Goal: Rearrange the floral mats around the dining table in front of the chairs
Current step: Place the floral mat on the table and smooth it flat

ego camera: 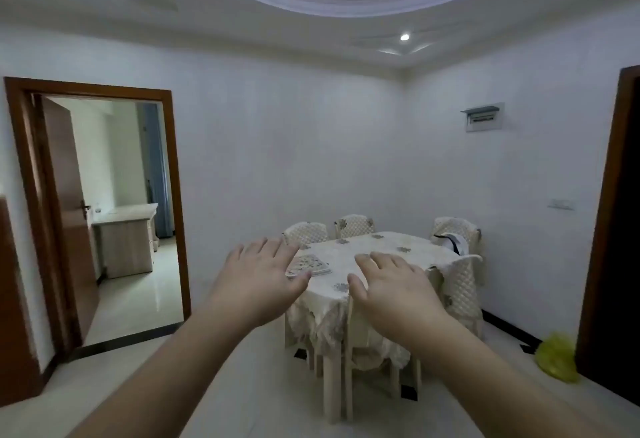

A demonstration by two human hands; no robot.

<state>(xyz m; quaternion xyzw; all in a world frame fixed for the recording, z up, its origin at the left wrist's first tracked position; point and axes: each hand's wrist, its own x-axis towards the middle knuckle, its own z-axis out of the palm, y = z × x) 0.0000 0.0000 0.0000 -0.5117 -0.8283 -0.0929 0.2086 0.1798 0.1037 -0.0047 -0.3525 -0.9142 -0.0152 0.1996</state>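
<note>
A stack of floral mats (311, 264) lies on the near left part of the dining table (388, 257), which wears a cream cloth with flower patches. Quilted cream chairs stand around it: one at the far left (306, 232), one at the far middle (355, 225), one at the far right (453, 228), one on the right side (462, 290). My left hand (258, 275) and my right hand (391, 283) are stretched out in the air in front of me, palms down, fingers straight, holding nothing. I stand some way from the table. My left thumb covers the stack's near corner.
An open doorway (117, 216) with a brown door leads to another room on the left. A dark door frame (613, 230) stands at the right. A yellow-green bag (557, 356) lies on the floor by it. A garment hangs on the far right chair.
</note>
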